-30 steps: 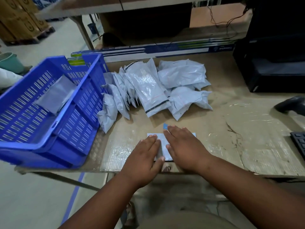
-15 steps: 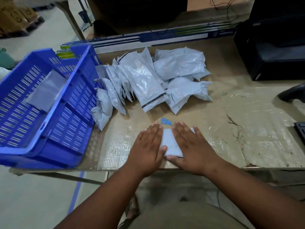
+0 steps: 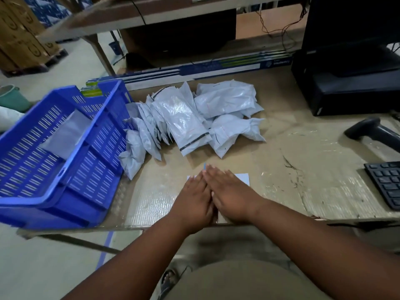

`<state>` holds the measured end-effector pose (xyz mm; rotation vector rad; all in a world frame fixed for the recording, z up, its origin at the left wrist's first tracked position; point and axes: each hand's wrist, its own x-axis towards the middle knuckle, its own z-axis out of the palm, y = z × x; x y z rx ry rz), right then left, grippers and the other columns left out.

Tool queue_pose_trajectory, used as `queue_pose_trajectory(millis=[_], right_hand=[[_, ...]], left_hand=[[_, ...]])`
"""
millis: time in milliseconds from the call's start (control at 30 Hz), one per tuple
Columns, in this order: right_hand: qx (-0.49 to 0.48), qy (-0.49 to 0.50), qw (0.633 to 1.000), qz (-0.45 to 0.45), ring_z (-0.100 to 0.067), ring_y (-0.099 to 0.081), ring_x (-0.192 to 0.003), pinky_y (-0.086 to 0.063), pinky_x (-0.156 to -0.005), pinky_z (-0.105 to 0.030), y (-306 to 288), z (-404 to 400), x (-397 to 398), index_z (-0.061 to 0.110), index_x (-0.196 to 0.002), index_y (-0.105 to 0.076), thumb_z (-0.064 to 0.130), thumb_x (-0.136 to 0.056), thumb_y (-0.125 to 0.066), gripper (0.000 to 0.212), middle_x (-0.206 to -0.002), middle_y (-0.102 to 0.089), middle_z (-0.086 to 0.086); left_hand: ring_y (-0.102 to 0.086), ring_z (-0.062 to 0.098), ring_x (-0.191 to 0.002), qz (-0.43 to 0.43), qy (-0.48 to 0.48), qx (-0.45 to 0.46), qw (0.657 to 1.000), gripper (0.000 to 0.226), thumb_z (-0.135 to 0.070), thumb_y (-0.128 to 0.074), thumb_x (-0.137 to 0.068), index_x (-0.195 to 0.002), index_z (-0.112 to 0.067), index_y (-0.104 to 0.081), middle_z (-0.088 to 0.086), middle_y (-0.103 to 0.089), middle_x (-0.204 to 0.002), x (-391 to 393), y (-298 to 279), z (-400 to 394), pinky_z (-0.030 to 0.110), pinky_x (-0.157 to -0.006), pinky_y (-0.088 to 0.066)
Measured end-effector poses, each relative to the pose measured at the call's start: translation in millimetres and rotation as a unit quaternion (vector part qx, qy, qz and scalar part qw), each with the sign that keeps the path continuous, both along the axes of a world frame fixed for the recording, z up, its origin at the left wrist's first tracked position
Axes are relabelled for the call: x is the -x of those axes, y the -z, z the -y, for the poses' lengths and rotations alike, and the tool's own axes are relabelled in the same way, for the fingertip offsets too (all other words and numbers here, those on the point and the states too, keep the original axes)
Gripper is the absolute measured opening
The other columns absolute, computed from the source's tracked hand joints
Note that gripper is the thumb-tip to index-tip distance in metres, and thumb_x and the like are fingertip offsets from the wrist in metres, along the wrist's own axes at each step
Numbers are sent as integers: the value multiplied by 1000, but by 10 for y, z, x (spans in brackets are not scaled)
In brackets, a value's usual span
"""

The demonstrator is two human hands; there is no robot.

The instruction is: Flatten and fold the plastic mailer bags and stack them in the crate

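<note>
Near the front edge of the worktop point(image 3: 313, 148), both hands lie flat on one mailer bag point(image 3: 243, 178). Half a sec ago the hands were a bit apart, w/ a strip of bag showing between them. Now the left hand point(image 3: 194, 197) and right hand point(image 3: 232, 194) are pushed together side by side, fingers straight, tips touching near the top. They hold nothing; they just press down. The bag is almost all hidden under them. Only a pale corner sticks out on the right and a tiny bit on the left. A small blue tab point(image 3: 204, 166) pokes up just past the fingertips.

What that means, I think: the air is being squashed out and the bag is being made flat. Can't tell if a fold is done yet, since the hands cover it. Next would prob. be a fold, then a lift to the left.

The blue crate point(image 3: 65, 202) sits on the left, near the hands but not touching. It has one flat gray bag point(image 3: 65, 137) in it, so the stack has only just begun. A pile of puffy mailer bags point(image 3: 190, 122) waits farther back, between the crate and a black box point(image 3: 350, 92). So lots is left to do. A scanner point(image 3: 368, 129) and keyboard point(image 3: 387, 182) lie on the right.
</note>
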<state>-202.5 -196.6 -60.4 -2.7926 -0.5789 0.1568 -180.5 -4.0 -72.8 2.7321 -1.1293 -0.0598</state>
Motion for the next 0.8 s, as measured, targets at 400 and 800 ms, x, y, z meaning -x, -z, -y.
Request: queue_pose_trajectory(millis=[400,800], right_hand=[[45,41,998,-32,-26,-16,-159,-16,-129,-47,0,659,-1,25,-167,-18,75,-96,-40,89,-173,-15,-2],[28,11,992,-125,-20,-58,-98,-47,-77,-36,-655,382,-597,31,-108,-57,44,-83,-81,38,-103,-60,7]], left_hand=[[-25,24,-158,-73,-54,-50,995,96,-76,-42,-97,-170,-23,-9,3,-21,-175,-288,-356,-262,46,-128,-25],[-56,28,-77,-143,-17,-168,975,40,-48,-84,-82,-78,-14,-62,3,-57,-74,-671,-1009,310,40,-67,-43]])
